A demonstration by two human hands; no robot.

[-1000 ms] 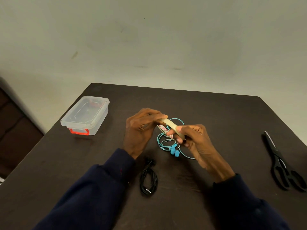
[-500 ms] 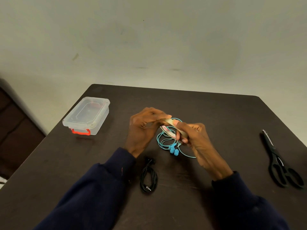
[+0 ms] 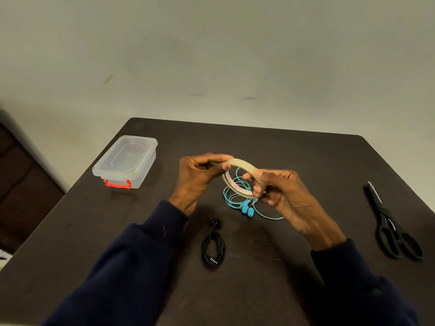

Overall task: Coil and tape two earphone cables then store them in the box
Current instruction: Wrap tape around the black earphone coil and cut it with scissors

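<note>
Left hand [image 3: 197,175] pinches the far-left edge of the tape roll [image 3: 243,164], and my right hand [image 3: 280,194] curls round its near-right side. Teal earphones [image 3: 247,210] lie loosely coiled on the table [image 3: 306,156] just beneath. Black earphones [image 3: 213,259] lie coiled nearer me, and the lidded box [image 3: 124,158] stands far left.

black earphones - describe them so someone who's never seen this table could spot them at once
On the dark table, find the person's left sleeve. Just right of it lie the black earphones, wound in a tight oval with the plug showing. The teal earphones farther back are loosely looped.
</note>
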